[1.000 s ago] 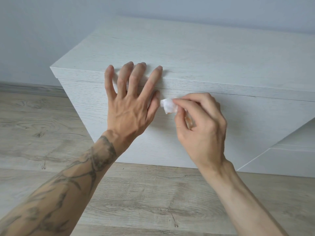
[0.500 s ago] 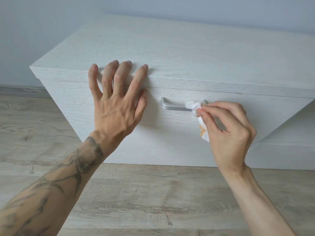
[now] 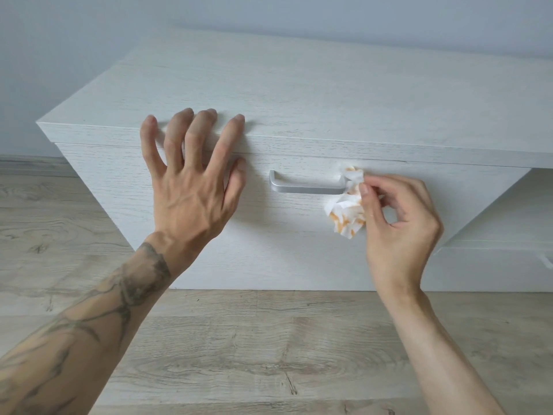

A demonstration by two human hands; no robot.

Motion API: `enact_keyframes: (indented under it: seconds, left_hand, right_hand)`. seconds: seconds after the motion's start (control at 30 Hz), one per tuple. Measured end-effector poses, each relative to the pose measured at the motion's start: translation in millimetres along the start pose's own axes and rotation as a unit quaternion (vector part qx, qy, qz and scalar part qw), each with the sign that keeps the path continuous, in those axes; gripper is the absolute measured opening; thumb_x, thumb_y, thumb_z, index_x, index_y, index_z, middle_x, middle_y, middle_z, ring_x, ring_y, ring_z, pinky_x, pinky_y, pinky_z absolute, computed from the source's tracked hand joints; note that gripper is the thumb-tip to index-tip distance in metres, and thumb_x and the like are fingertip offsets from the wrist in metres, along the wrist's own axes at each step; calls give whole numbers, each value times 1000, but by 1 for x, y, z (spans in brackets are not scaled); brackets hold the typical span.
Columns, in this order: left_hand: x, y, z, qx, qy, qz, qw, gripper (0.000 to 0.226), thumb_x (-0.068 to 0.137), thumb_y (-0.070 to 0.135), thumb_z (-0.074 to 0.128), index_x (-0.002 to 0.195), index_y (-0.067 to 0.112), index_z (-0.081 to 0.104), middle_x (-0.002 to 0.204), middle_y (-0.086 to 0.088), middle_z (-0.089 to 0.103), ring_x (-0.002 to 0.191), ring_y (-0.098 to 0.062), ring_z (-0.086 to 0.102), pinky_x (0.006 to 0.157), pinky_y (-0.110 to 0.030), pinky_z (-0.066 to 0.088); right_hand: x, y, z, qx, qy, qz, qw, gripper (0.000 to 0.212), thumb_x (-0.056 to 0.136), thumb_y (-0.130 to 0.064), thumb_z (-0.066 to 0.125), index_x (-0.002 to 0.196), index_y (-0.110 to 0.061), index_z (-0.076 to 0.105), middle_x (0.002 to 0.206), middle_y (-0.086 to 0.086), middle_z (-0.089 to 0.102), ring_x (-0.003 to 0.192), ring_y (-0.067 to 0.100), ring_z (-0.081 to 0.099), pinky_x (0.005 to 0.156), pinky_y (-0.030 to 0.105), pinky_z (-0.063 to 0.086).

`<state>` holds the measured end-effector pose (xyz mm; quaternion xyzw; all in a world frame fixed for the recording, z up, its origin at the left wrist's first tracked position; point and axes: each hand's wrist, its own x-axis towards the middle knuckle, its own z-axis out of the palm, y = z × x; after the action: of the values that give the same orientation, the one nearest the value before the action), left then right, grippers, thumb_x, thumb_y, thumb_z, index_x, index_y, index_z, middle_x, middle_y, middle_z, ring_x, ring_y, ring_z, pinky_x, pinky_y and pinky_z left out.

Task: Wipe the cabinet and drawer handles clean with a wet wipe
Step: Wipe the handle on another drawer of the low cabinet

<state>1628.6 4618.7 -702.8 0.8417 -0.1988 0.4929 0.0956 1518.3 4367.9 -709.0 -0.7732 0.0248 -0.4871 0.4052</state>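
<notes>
Head view, one moment. We note the left hand (image 3: 191,190) spread flat, fingers splayed; the fingertips lie over the front edge of the cabinet (image 3: 299,94) top and the palm lies against the drawer front (image 3: 269,250), left of the handle (image 3: 308,187). It was placed the same way in both earlier frames.

The right hand (image 3: 401,223) pinches the wet wipe (image 3: 348,214) between thumb and curled fingers. The wipe is crumpled, white with orange marks, and touches the right end of the silver bar handle; its lower part hangs against the drawer front below the bar.

Change: one second ago we saw the wipe beside the left thumb, with the handle hidden behind the right hand. Half a second ago it had reached the right end. Now it sits there more bunched, with more orange showing, and nearly the whole bar is bare.

The cabinet stands on a pale wood floor (image 3: 239,354) against a grey wall (image 3: 89,40).
</notes>
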Motion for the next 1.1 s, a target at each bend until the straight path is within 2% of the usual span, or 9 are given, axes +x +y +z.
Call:
enact_keyframes:
  seconds: [0.2,0.27,0.43,0.57,0.7,0.8,0.87,1.0,1.1]
  left_hand:
    - [-1,0,1,0,2,0,1000,49,110,38,45,157,24,40,152,-17,50,146,-36,34,127,-60,5]
    - [0,0,1,-2,4,1,1000,49,111,39,44,157,24,40,152,-16,50,146,-36,34,127,-60,5]
    - [0,-1,2,-4,4,0,1000,49,111,39,44,157,24,40,152,-16,49,146,-36,33,127,-61,6]
    - [0,0,2,-3,6,1,1000,49,111,38,44,157,24,40,152,-17,50,146,-36,34,126,-62,7]
    - [0,0,3,-3,8,1,1000,48,111,37,45,157,24,40,151,-17,50,145,-36,35,126,-63,9]
    - [0,-1,2,-2,7,-1,1000,48,111,37,45,157,24,40,151,-17,50,145,-36,35,126,-62,8]
    - [0,-1,1,-2,6,-3,1000,48,111,37,45,157,24,40,151,-16,50,145,-36,35,126,-62,8]
    - [0,0,2,-2,6,-4,1000,48,110,36,47,157,23,42,151,-16,50,145,-36,36,126,-64,11]
    - [0,0,1,-2,5,-6,1000,48,110,35,47,156,23,43,151,-17,51,145,-36,36,126,-65,12]
  right_hand:
    - [-1,-15,9,106,-37,94,989,14,97,-14,77,110,-8,79,111,6,73,102,17,75,89,25,59]
    - [-2,-16,11,122,-17,111,986,11,94,-11,80,104,-7,80,106,8,73,100,18,76,92,33,61]
    - [-7,-13,6,119,-36,77,989,11,94,-9,80,102,-17,79,103,2,72,98,22,76,92,42,61]
    - [-1,-7,4,164,-53,111,979,23,95,-6,79,114,-18,77,112,4,73,105,21,76,98,38,60]
    - [-10,-7,3,133,-78,57,986,23,93,-8,80,108,-26,80,108,-5,71,101,25,76,93,45,61]
    - [-12,-6,4,97,-55,21,994,18,93,-7,81,107,-19,81,108,-3,70,102,28,74,92,53,60]
    - [-11,-6,5,81,-30,11,996,17,94,-5,80,108,-14,81,111,0,69,106,26,73,95,49,59]
    - [-11,-13,6,19,-30,-55,998,10,95,-9,80,104,-8,82,108,3,70,102,8,72,92,21,54]
    - [-9,-16,7,-22,-20,-112,993,9,95,-4,79,103,-2,82,105,9,71,102,7,72,92,19,54]
